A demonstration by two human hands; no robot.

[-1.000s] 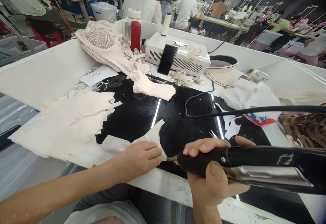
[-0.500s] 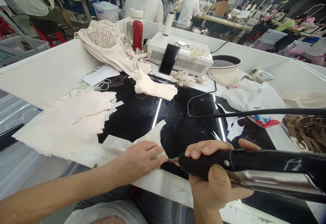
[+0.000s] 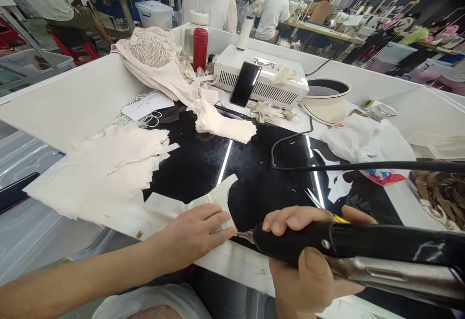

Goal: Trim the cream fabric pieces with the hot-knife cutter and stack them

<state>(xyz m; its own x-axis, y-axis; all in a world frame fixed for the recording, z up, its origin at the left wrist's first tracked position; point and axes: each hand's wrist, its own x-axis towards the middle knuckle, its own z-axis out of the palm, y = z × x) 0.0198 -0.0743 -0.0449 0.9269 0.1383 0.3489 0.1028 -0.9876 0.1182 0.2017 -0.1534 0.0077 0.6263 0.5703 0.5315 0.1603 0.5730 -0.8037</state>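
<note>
My left hand (image 3: 199,234) lies flat with its fingers extended on a cream fabric piece (image 3: 224,194) at the front edge of the black glass surface (image 3: 254,178). My right hand (image 3: 308,270) is wrapped round a thick black handheld tool (image 3: 348,241) with a metal lever along its side. Its thin metal tip touches or nearly touches the fabric beside my left fingertips. A large stack of cream fabric (image 3: 105,174) lies to the left, and a smaller stack of cut pieces (image 3: 225,125) sits further back.
A black cable (image 3: 348,167) crosses above the tool. Scissors (image 3: 314,198) lie behind my right hand. Behind stand a white box (image 3: 279,77), a leaning phone (image 3: 246,84), a red bottle (image 3: 200,49) and lace bra cups (image 3: 154,50). A plastic bag (image 3: 366,140) sits right. People sit beyond.
The view has shifted slightly, so most things appear a little to the right. More of the scissors, with a yellow handle, now shows behind my right hand. Both hands keep nearly the same pose.
</note>
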